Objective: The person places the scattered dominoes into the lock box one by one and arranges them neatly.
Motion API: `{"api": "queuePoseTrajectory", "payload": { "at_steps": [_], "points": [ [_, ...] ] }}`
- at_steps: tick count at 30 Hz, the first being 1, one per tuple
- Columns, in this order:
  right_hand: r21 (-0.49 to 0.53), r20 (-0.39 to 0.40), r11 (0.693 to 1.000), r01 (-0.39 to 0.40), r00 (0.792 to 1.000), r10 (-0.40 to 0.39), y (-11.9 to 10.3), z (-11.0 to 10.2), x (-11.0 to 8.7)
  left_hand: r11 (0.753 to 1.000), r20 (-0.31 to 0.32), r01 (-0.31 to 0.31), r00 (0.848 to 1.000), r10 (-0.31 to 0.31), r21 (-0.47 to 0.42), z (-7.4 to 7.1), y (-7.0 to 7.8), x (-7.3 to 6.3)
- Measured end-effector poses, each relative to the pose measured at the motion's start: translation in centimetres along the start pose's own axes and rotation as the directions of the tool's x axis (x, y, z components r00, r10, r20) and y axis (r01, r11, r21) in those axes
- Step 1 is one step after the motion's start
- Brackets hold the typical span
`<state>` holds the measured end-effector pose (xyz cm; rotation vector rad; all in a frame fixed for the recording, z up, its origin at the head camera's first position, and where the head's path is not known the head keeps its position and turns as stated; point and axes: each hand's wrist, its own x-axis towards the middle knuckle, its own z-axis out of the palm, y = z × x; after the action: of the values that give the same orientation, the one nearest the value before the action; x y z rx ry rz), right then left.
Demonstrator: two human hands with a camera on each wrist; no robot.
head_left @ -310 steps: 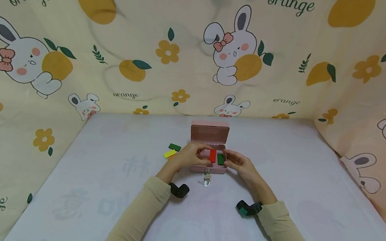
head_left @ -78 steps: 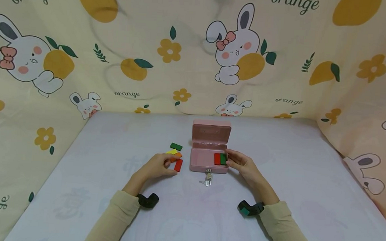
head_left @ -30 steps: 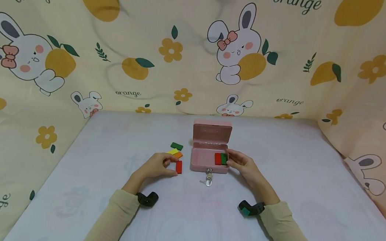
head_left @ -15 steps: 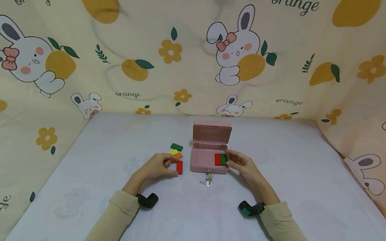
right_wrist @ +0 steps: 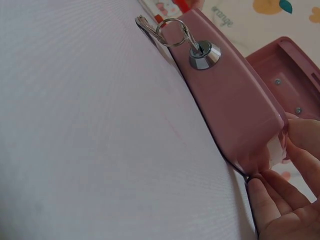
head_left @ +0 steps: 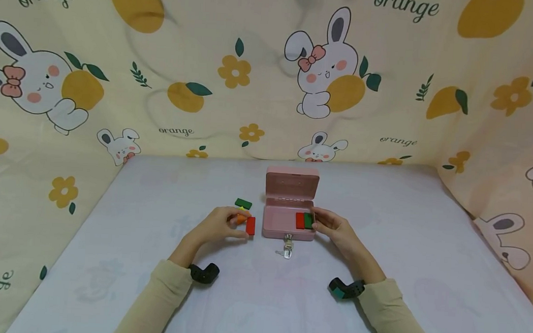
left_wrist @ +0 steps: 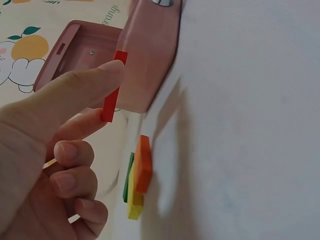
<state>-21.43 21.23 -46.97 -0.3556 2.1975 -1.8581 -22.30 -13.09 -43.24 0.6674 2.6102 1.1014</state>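
Note:
My left hand [head_left: 214,227] pinches a red domino block [head_left: 250,226] by its two ends, between thumb and forefinger. The left wrist view shows this red block [left_wrist: 115,87] held off the table, beside the pink cash box [left_wrist: 150,55]. With its lid raised, the cash box [head_left: 278,233] has a red block [head_left: 300,220] and a green block [head_left: 308,220] side by side at its right end. My right hand [head_left: 338,229] grips the box's right end, its fingers bent against the wall, as the right wrist view also shows.
Left of the box lie an orange block [left_wrist: 143,165], a yellow block [left_wrist: 134,197] and a green block [head_left: 243,204], close together. A lock with keys [head_left: 287,247] juts from the box front. Patterned cloth [head_left: 232,134] rises behind the table.
Ten seconds ago my left hand held a red block inside the box. Later it reached the red block on the table, which it has now lifted slightly toward the box. My right hand stays put.

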Motion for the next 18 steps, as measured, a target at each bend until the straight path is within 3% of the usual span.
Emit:
{"api": "queuePoseTrajectory", "payload": {
  "at_steps": [8,18],
  "points": [
    [0.013,0.001,1.000,-0.005,1.000,0.005,-0.1,0.1,-0.1,1.000,-0.005,0.010,1.000,-0.010,-0.011,-0.2,0.7,0.5],
    [-0.007,0.014,1.000,-0.010,1.000,0.010,-0.1,0.2,-0.1,0.999,-0.017,-0.050,0.999,0.050,-0.005,-0.3,1.3,1.0]
  ]
}}
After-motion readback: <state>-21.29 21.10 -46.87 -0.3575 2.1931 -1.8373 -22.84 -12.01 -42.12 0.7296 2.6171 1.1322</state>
